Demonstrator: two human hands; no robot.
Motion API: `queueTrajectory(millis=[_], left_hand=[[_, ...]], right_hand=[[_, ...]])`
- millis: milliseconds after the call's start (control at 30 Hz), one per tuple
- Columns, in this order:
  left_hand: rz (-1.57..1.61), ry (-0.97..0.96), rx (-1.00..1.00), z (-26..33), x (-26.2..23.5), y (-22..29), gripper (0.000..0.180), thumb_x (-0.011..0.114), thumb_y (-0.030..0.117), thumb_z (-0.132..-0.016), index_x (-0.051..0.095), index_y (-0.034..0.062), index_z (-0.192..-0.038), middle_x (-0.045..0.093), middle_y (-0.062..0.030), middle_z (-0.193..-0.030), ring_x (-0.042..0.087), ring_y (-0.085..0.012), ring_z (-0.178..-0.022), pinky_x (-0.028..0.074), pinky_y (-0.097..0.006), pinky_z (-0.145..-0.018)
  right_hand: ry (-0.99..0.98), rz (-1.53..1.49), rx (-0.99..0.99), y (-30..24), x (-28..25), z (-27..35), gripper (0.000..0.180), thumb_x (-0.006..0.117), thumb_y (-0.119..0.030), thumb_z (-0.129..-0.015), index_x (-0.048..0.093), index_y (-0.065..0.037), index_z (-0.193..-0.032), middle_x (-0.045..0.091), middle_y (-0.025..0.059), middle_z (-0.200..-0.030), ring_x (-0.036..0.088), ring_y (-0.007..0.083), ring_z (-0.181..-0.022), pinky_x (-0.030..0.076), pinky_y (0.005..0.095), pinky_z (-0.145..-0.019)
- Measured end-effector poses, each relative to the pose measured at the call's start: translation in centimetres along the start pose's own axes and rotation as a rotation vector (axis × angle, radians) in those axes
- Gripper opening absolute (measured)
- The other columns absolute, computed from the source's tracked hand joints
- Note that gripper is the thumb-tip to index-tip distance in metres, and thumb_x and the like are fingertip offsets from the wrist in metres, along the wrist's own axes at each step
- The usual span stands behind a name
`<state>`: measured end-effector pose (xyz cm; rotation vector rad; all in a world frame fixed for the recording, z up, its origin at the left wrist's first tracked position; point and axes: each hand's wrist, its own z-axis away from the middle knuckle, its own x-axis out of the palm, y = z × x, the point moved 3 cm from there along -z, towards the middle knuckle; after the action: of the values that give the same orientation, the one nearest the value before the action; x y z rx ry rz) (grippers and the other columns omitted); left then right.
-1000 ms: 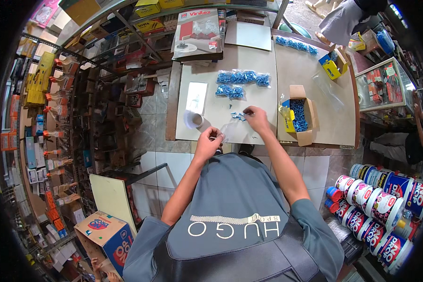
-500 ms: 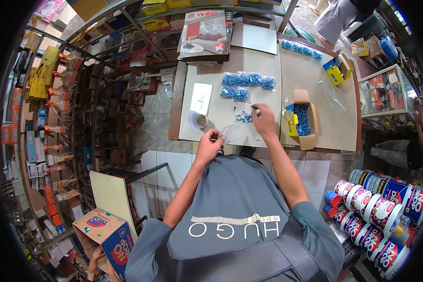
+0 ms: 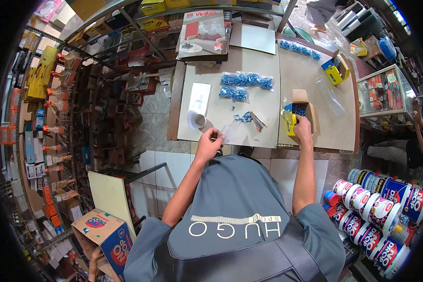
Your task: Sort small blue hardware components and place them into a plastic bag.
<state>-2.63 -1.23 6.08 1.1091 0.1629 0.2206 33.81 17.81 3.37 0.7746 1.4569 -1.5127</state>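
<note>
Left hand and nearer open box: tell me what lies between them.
Between the left hand and nearer open box, the head view shows clear plastic, loose blue pieces and a slim tool with red.

The left hand (image 3: 209, 144) pinches a clear bag (image 3: 229, 132) at the near edge of a table (image 3: 263, 103). Farther right, the right hand (image 3: 303, 128) is at an open box (image 3: 301, 96) of blue screws (image 3: 299, 109). Loose screws (image 3: 243, 117) lie between the hands; filled bags (image 3: 246, 80) lie beyond.
</note>
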Motion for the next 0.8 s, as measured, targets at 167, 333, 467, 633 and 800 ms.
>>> queueTrajectory(millis=[167,333,467,633,800], left_hand=[[-0.005,-0.002,0.017,0.1,0.3,0.4,0.019,0.069,0.016,-0.090,0.060,-0.0004,-0.096,0.065,-0.0057,-0.084,0.061,-0.0102,-0.069,0.051,-0.026,-0.060],[-0.008,0.003,0.026,0.2,0.3,0.1,0.018,0.069,0.015,-0.090,0.060,-0.0002,-0.095,0.064,-0.0052,-0.083,0.060,-0.0103,-0.068,0.051,-0.027,-0.060],[-0.017,0.004,0.016,0.3,0.4,0.0,0.017,0.069,0.014,-0.090,0.059,-0.0001,-0.094,0.064,-0.0050,-0.083,0.060,-0.0106,-0.068,0.051,-0.027,-0.061],[-0.029,-0.005,0.009,0.3,0.5,0.3,0.017,0.069,0.013,-0.090,0.060,-0.0003,-0.094,0.064,-0.0051,-0.083,0.061,-0.0108,-0.071,0.052,-0.027,-0.062],[-0.018,-0.002,-0.001,0.5,0.6,0.2,0.017,0.069,0.014,-0.090,0.060,-0.0004,-0.094,0.064,-0.0048,-0.083,0.061,-0.0102,-0.071,0.051,-0.027,-0.062]], right_hand=[[0.073,-0.073,0.082,0.8,-1.2,-0.1,0.025,0.062,-0.002,-0.082,0.074,-0.003,-0.105,0.073,0.0203,-0.095,0.071,0.0350,-0.090,0.054,0.0389,-0.083],[0.134,-0.222,0.163,1.1,-1.7,0.4,0.018,0.066,-0.005,-0.083,0.074,-0.002,-0.099,0.074,0.0159,-0.089,0.073,0.0261,-0.084,0.055,0.0361,-0.076],[0.243,-0.285,0.197,1.9,-2.0,0.7,0.016,0.066,-0.007,-0.086,0.072,-0.002,-0.099,0.074,0.0127,-0.086,0.072,0.0203,-0.079,0.055,0.0340,-0.074],[0.323,-0.424,0.236,2.1,-2.0,0.4,0.017,0.062,-0.006,-0.088,0.067,0.000,-0.103,0.070,0.0081,-0.078,0.067,0.0133,-0.071,0.055,0.0296,-0.067],[0.292,-0.991,0.192,-2.2,0.2,0.6,0.021,0.057,-0.002,-0.091,0.062,0.000,-0.111,0.065,0.0052,-0.080,0.063,0.0105,-0.067,0.052,0.0242,-0.059]])
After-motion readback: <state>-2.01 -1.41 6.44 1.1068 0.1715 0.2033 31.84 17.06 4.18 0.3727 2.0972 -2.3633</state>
